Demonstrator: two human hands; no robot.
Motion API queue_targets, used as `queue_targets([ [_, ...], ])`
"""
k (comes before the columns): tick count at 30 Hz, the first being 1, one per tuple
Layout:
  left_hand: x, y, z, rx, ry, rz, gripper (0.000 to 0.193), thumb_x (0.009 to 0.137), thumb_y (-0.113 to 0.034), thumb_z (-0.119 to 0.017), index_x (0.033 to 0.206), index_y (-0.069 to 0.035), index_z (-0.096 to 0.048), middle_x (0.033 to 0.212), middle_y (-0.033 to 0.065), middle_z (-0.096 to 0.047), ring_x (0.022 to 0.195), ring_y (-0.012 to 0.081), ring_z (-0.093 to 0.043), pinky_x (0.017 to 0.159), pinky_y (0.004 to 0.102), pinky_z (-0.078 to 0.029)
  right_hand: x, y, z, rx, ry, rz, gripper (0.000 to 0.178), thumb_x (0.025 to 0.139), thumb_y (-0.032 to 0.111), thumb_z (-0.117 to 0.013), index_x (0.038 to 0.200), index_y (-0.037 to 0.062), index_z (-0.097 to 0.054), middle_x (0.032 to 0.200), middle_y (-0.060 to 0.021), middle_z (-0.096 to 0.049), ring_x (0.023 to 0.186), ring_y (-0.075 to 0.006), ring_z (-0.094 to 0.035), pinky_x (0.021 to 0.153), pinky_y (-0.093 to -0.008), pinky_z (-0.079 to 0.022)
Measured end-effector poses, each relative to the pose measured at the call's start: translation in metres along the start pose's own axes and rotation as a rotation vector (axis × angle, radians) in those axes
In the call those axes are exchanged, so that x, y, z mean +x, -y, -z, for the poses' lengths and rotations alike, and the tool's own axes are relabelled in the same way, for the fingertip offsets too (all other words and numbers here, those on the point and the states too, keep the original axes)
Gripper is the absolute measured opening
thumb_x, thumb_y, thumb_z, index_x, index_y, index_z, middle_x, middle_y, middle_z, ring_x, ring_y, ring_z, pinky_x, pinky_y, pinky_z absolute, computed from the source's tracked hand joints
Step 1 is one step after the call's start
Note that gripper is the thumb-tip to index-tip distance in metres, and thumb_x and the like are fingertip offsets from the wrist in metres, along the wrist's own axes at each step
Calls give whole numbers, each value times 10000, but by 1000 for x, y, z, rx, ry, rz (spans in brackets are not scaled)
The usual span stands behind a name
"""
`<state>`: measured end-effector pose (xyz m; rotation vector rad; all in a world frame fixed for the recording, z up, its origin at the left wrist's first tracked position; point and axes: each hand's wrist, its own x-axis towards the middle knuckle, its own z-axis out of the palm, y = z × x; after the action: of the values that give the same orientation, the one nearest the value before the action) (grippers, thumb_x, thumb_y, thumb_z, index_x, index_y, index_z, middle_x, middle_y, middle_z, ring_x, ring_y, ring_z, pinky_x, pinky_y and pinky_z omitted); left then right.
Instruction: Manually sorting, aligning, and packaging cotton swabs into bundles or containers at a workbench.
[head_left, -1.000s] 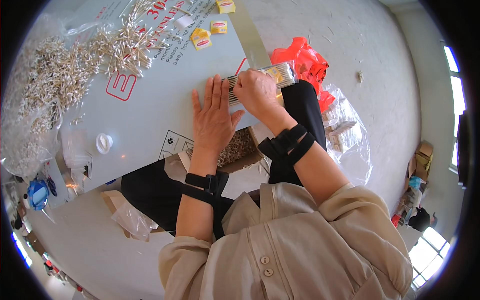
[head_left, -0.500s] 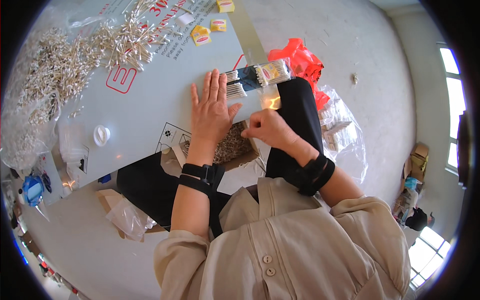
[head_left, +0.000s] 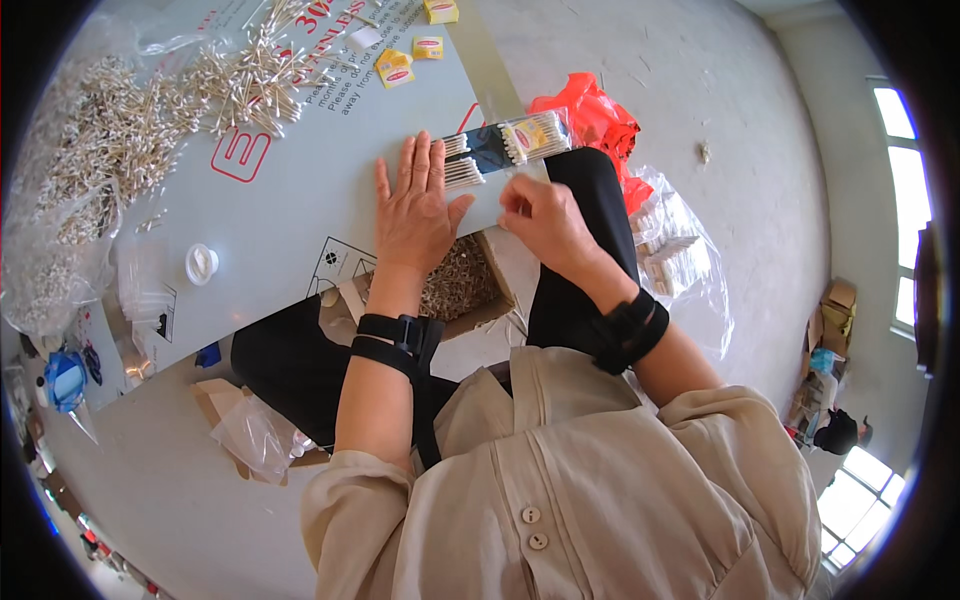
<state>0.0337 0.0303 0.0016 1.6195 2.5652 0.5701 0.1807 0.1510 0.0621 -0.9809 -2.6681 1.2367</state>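
Grey tabletop (head_left: 290,205) bears heaped swabs (head_left: 120,140), left hand (head_left: 413,215) flat, released, right hand (head_left: 548,228) curled, its grip unclear.

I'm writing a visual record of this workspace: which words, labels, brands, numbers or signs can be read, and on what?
I won't copy wording, but print stands here:
Smooth grey tabletop: large red characters and smaller black lines, partly legible; a red outlined mark; a black-framed symbol near the edge.
Small yellow rectangular cards: red-and-white labels, too small to read.
Yellow card on the bundle of white-tipped swabs: also too small.
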Motion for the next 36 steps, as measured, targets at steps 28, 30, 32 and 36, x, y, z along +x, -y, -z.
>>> queue_targets([
  [28, 17, -15, -3, -37, 85, 8, 748, 925, -367, -585, 1511, -29, -266, 1592, 153, -220, 1492, 276, -156, 1193, 521, -103, 82, -25, 12, -413, -126, 434, 525, 665, 241, -820, 1170, 166, -695, 1200, -57, -536, 1168, -280, -454, 1005, -435, -389],
  [30, 19, -18, -5, -43, 71, -7, 750, 924, -365, -587, 1511, -28, -264, 1591, 156, -223, 1490, 278, -161, 1193, 519, -105, 81, -27, 15, -399, -138, 415, 466, 671, 269, -814, 1116, 176, -712, 1192, -40, -541, 1183, -255, -446, 1001, -420, -377],
  [32, 21, -20, -5, -47, 49, -20, 757, 901, -377, -616, 1486, -8, -311, 1578, 162, -256, 1481, 283, -192, 1195, 504, -122, 75, -27, 16, -409, -141, 381, 478, 689, 259, -802, 1145, 165, -696, 1235, -53, -532, 1213, -267, -436, 1026, -436, -363],
  [36, 22, -22, -4, -43, 55, -32, 755, 902, -369, -619, 1486, -4, -310, 1575, 165, -259, 1480, 288, -193, 1196, 500, -125, 70, -40, 18, -322, -273, 327, 553, 794, 260, -723, 1318, 160, -578, 1413, -109, -454, 1346, -319, -363, 1115, -500, -277],
])
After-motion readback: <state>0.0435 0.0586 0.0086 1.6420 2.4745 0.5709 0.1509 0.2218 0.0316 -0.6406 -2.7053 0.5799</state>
